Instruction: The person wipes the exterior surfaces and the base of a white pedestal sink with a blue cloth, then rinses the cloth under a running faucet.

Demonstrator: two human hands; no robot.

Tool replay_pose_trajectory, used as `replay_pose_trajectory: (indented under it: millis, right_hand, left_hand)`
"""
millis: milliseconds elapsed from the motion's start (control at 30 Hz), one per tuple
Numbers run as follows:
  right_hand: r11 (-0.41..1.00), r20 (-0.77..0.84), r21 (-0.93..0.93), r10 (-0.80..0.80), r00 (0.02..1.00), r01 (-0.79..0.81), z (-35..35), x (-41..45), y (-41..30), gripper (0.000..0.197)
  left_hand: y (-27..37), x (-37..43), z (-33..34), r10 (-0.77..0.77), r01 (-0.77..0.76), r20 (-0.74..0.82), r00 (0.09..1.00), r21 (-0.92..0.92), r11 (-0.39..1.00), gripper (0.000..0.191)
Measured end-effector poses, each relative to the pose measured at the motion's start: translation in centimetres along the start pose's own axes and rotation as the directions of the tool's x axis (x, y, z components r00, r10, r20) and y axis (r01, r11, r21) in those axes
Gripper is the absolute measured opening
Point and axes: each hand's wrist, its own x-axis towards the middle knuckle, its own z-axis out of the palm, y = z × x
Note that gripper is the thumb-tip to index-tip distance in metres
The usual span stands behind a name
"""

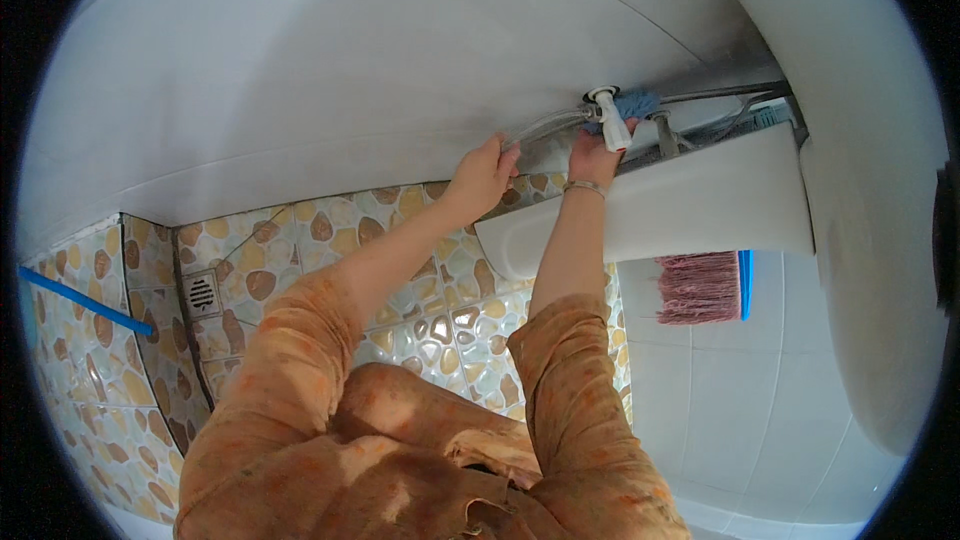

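Observation:
My left hand (482, 172) has its fingers closed around a braided metal hose (547, 124), which runs to a white valve (612, 120) on the wall. Just under the valve, my right hand (595, 155) reaches behind the handle and holds a blue cloth (636, 105) against the fittings. The valve handle partly hides the cloth and the fingers. A bracelet is on the right wrist. Close beside the right hand stands a white ceramic pedestal (705, 195), with a metal fitting (665, 133) and dark pipes behind it.
A large white ceramic basin (862, 202) overhangs at the right. Beyond the pedestal is a broom head with reddish bristles (699, 289). A floor drain (202, 294) lies in the pebble-patterned tile at the left, near a step and a blue stick (86, 301). The pale wall rises ahead.

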Motion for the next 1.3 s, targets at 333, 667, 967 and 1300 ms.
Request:
replay_pose_trajectory:
  millis: [333, 667, 967, 1300]
  right_hand:
    - [0.517, 0.008, -0.848, -0.207, 0.978, 0.116, -7.0, 1.0, 5.1, 0.050]
    - [0.826, -0.124, -0.456, 0.309, 0.943, -0.331, 1.7, -8.9, 5.0, 0.026]
    - [0.882, -0.314, -0.451, -0.302, 0.900, 0.138, 0.7, -9.4, 4.8, 0.015]
    - [0.915, -0.026, -0.400, 0.037, 0.999, -0.044, 4.3, -16.1, 2.6, 0.020]
  left_hand:
    - [-1.0, 2.1, 1.4, 0.052, -0.059, 0.060, 0.997, 0.118, 0.991, 0.035]
    - [3.2, 0.9, -2.5, 0.015, -0.077, 0.112, 0.994, 0.573, 0.816, 0.048]
    - [0.2, 1.8, -3.1, 0.149, -0.168, 0.126, 0.981, 0.156, 0.973, 0.034]
    - [0.8, 0.7, -4.0, 0.004, -0.016, 0.120, 0.993, 0.094, 0.995, 0.041]
